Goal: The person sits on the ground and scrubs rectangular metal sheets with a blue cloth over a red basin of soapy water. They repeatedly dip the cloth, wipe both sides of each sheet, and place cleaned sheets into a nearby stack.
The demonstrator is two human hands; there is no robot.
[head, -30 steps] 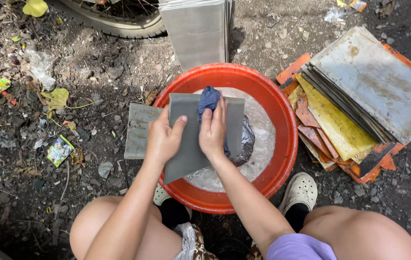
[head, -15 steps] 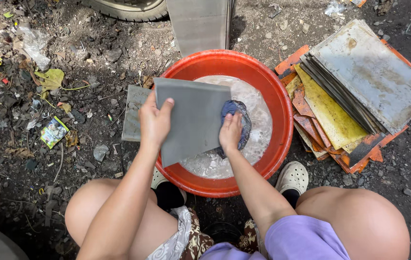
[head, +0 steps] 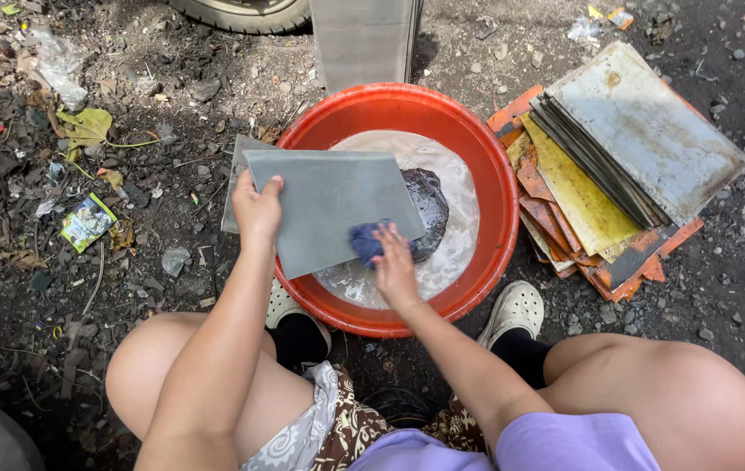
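Hidden and cut-off parts

The grey metal sheet (head: 329, 205) covers part of the round red plastic basin (head: 486, 166); the rubber tyre (head: 242, 13) and upright grey panel (head: 364, 39) run off the top edge.

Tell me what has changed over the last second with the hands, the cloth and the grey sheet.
The right hand has drawn the blue cloth down the grey sheet, from its far edge to its near right corner. The left hand still holds the sheet's left edge over the red basin.
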